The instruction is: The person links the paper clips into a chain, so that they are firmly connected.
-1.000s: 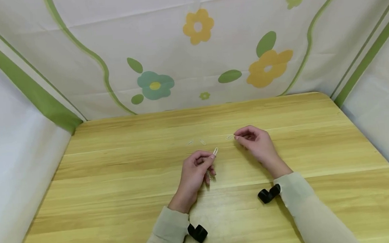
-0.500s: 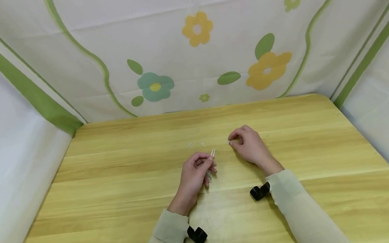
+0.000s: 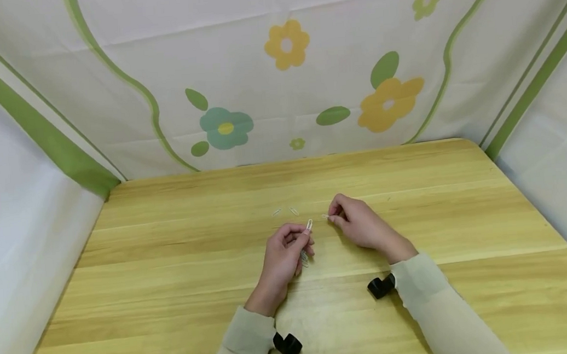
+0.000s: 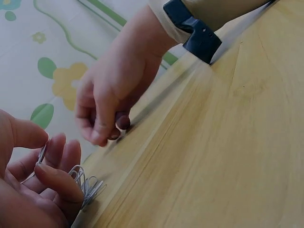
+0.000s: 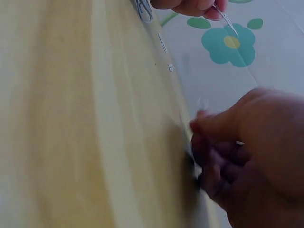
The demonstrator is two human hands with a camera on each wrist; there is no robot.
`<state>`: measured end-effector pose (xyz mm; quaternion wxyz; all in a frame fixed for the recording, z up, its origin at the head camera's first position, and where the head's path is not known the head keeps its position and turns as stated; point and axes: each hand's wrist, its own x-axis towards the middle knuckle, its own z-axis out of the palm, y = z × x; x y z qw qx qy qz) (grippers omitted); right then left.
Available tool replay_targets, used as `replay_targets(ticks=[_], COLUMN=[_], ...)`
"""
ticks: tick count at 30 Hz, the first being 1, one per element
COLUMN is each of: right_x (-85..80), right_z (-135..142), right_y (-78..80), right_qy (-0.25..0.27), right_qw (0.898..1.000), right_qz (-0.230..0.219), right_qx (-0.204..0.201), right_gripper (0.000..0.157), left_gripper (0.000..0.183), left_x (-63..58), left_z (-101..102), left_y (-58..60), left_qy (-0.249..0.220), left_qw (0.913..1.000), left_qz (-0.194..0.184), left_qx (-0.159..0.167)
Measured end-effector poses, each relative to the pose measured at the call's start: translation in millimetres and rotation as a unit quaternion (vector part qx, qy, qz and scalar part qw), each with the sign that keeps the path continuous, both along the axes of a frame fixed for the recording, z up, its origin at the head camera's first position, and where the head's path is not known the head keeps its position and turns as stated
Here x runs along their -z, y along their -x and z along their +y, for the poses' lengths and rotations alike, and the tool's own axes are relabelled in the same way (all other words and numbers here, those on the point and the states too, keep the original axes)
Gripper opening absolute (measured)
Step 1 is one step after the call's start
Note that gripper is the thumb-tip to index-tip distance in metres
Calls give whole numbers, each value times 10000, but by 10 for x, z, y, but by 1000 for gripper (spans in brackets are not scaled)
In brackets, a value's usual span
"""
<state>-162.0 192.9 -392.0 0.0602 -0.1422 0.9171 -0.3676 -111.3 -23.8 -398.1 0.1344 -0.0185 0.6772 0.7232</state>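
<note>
Back cloth: a white sheet point(image 3: 235, 54) with printed flowers and green leaves stands beyond the far edge of the table.
Table: pale wood-grain top point(image 3: 147, 274), spread under both hands.
Left sleeve: light beige cuff point(image 3: 247, 333), at the near side, with a black wrist camera point(image 3: 287, 345) on its right.
Left loose clip: a small paper clip point(image 3: 276, 212) lying on the table, farther off than the left hand.
Left hand: thumb and forefinger of the left hand point(image 3: 281, 254) pinch a paper clip, the raised clip point(image 3: 309, 225), its looped end pointing far.
Right loose clip: another point(image 3: 294, 212) on the table, just right of the first, apart from it.
Clip bunch: several clips point(image 4: 87, 185) tangled together at the lower fingers of the left hand; their hold is partly hidden.
Right hand: fingertips of the right hand point(image 3: 361, 223) pinch one small clip point(image 3: 325, 216), just right of the raised clip, not touching it.
Right sleeve: beige cuff point(image 3: 419, 277), near right.
</note>
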Motion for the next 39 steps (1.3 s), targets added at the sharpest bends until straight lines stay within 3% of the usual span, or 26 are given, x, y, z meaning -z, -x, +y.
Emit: replay_targets(ticks=[6,14,25,39], right_x=[3,-67,-134,-145], right_z=[-7,-77,-90,-148], right_y=[-42,-85,-110,-134], right_qy=[1241,2237,2332,2302], right_qw=[9918,9733,9701,9721], right_qz=[-296,-492,-471,-125], right_qx=[96,126,470,423], right_gripper=[30,25,26,22], left_gripper=[23,24,21,21], left_x=[4,-4,-33,-25], left_z=[-18,-13,-2,-3], left_y=[-6,-10,-12,-11], left_qy=[-43,-89,-59,-144], left_qw=[10000,9999,10000,9999], left_qz=[-3,-28,-27,47], left_qx=[81,107,39,-80])
